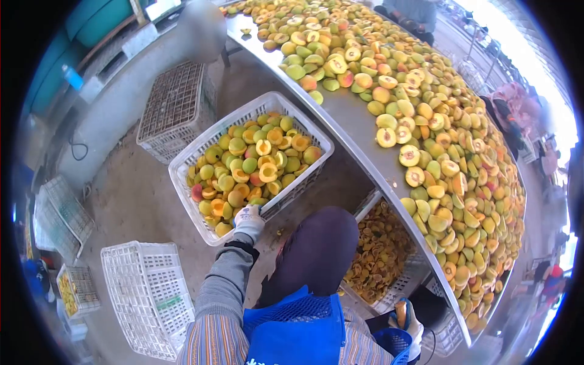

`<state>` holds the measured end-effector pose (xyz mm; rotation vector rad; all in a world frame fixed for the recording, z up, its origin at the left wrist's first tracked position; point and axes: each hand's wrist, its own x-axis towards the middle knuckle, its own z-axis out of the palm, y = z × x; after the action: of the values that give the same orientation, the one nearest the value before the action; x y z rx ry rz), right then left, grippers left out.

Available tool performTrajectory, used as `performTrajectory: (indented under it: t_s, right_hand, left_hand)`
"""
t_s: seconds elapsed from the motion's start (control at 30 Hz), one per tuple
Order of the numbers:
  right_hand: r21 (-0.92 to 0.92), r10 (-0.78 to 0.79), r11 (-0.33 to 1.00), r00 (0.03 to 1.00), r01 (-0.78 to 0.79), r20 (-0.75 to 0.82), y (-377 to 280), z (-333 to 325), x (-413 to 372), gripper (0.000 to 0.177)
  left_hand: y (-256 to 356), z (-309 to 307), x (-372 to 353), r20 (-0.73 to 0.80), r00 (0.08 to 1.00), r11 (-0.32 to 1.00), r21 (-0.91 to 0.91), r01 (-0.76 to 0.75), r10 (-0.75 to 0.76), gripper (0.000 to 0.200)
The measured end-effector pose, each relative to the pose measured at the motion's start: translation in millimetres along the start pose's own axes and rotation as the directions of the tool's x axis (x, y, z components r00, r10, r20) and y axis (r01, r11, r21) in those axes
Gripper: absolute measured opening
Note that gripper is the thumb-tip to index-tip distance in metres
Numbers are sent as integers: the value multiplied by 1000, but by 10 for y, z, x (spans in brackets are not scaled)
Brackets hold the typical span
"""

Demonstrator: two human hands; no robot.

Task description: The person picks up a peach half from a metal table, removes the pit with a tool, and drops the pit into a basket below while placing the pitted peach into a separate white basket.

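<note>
My left hand [249, 222], in a white and grey glove, is closed at the near rim of a white plastic crate [193, 214]. Halved yellow-green peaches [250, 165] fill much of that crate, many with hollow orange centres. My right hand [413, 331], also gloved, is low at the right beside my thigh, its fingers closed around a small brownish-orange elongated thing [401, 314] whose kind I cannot make out. Near it, under the table edge, another crate [395, 292] holds brown pits and scraps [381, 250].
A metal table [347, 115] carries a large heap of peach halves [450, 182]. An upturned-looking crate [173, 100] stands behind the peach crate, and a white crate [146, 295] lies at the left. Other people are at the table's far side, one a grey sleeve [413, 11].
</note>
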<state>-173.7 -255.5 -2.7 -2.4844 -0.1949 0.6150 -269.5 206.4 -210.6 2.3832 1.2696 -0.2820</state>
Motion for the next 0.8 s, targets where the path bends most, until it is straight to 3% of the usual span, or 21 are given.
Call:
performTrajectory:
  t_s: [0.07,0.23,0.33,0.37,0.47,0.53,0.6,0.67,0.7,0.73,0.8]
  right_hand:
    - [148,-9,989,998,17,-57,102,37,-118,54]
    - [101,169,983,971,-153,-171,3,-198,-507,51]
    - [80,77,995,936,-52,-343,428,-82,-489,52]
    - [75,79,996,940,-57,-333,462,-42,-425,52]
    - [-17,68,997,961,-76,-269,338,20,-151,51]
    - [-108,-79,993,972,56,-223,-55,22,-32,50]
    - [-56,-99,994,987,93,-125,-340,10,77,48]
    - [-107,-92,991,992,82,-92,-496,35,111,48]
    - [-37,-128,992,983,124,-130,-425,73,87,50]
    - [4,-144,989,981,145,-132,-363,87,78,52]
    - [6,-51,999,994,52,-100,-51,165,26,54]
  left_hand:
    - [19,-80,-25,-7,1000,999,29,-29,30,23]
    - [-10,-16,-182,-24,999,999,43,-32,33,21]
    - [-23,13,-353,30,999,999,35,-34,33,27]
    - [-60,-7,-328,109,993,999,29,-41,37,37]
    - [306,-651,-253,77,996,998,-49,-47,51,47]
    - [450,-731,129,-283,930,970,1,-244,234,55]
    - [547,-582,688,-380,848,927,99,-361,370,67]
    - [285,46,1183,-125,880,879,217,-426,457,77]
    - [656,-339,765,-36,955,951,112,-288,293,82]
    - [550,-120,772,-113,934,941,35,-336,338,82]
    - [901,-812,406,295,935,975,40,-217,196,73]
